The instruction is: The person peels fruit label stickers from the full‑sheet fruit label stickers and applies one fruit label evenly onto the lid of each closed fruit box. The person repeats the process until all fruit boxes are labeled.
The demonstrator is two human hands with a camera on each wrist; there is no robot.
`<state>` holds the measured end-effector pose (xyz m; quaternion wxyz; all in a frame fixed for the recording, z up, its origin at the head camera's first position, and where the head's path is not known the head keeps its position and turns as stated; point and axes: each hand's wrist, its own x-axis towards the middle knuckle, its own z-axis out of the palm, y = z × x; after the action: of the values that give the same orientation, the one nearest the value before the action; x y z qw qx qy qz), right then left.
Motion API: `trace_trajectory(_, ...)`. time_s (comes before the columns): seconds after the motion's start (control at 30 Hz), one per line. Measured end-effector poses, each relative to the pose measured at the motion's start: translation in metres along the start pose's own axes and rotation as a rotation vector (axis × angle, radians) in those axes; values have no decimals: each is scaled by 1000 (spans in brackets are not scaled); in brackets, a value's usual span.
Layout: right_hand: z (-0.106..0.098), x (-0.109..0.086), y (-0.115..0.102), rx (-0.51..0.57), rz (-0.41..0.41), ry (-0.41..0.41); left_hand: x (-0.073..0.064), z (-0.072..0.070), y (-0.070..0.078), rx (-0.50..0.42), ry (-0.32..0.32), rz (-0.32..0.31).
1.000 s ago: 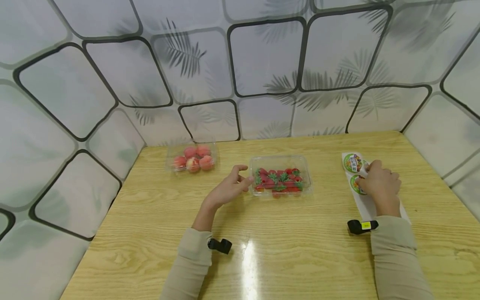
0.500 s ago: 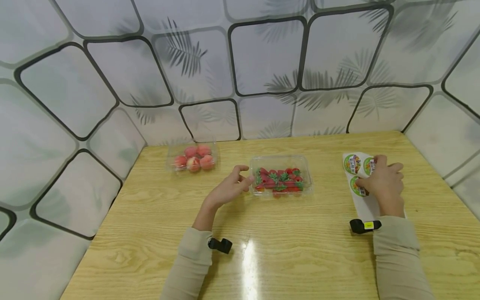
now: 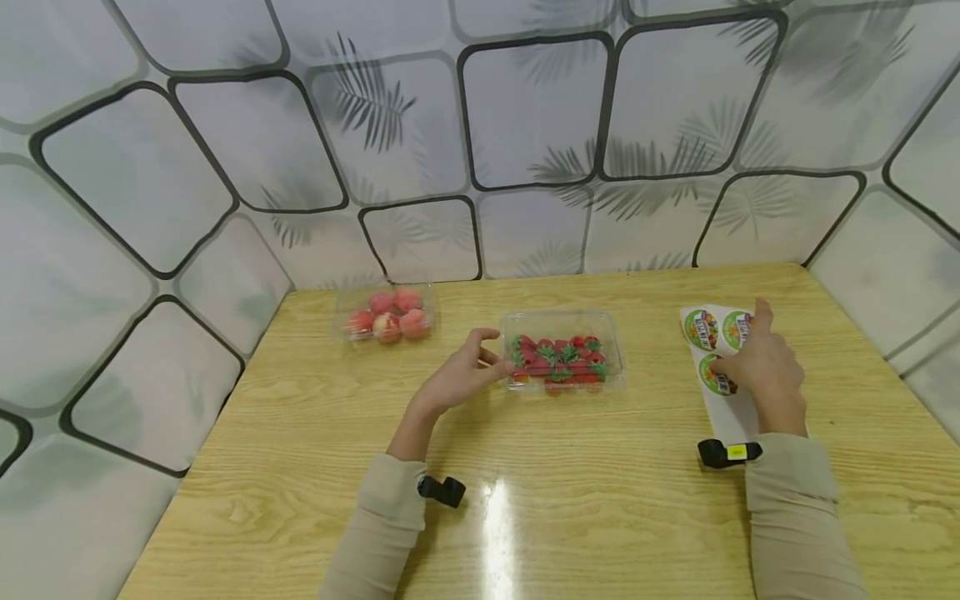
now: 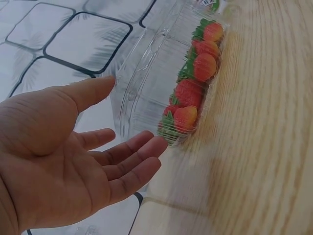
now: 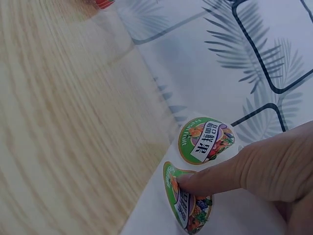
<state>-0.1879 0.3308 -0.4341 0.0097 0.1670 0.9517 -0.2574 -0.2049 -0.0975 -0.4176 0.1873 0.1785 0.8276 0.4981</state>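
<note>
My left hand (image 3: pixel 459 383) is loose by strawberry box (image 3: pixel 562 354), toward table (image 3: pixel 600 500) back edge. Right hand (image 3: pixel 768 371) grips nothing, thumb (image 5: pixel 215 180) pressing label (image 5: pixel 184 208); sheet (image 3: pixel 729 417), near right edge, could skid if I push sideways.

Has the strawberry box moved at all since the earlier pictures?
No. In the head view, the strawberry box sits at the same spot, judged against the table and peach box.

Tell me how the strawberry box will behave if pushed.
The strawberry box looks like thin clear plastic, so it may flex slightly. Sitting low and wide on the table, it would likely slide rather than tip.
</note>
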Motion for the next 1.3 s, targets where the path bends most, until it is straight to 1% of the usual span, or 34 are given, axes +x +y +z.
trace_trajectory(0.13, 0, -1, -1, 8, -2, -3, 1, 1, 0, 2, -2, 12)
trace_trajectory(0.23, -1, -2, -1, 22, 3, -21, 1, 1, 0, 7, -13, 19)
trace_trajectory(0.4, -3, -3, -3, 59, 1, -43, 2, 1, -2, 24, -17, 16)
trace_trajectory(0.5, -5, -3, -6, 81, -30, -18, 2, 2, -2, 21, -15, 16)
trace_trajectory(0.6, -9, -3, -9, 102, -74, 30, 3, 2, -2, 23, -13, 14)
trace_trajectory(0.7, -13, -4, -13, 140, -95, 68, 4, 2, -3, 26, -13, 10)
trace_trajectory(0.83, -19, -7, -19, 225, -99, 80, 4, 2, -3, 23, -19, 7)
trace_trajectory(0.93, -24, -11, -24, 295, -114, 73, 4, 1, -3, 15, -26, 6)
trace_trajectory(1.03, -29, -16, -31, 358, -159, 68, 4, 1, -2, 12, -30, 5)
trace_trajectory(1.2, -35, -24, -46, 520, -245, 7, 3, 1, 0, 15, -24, -4)
trace_trajectory(1.3, -39, -29, -55, 590, -273, -8, 1, 1, 1, 14, -23, -2)
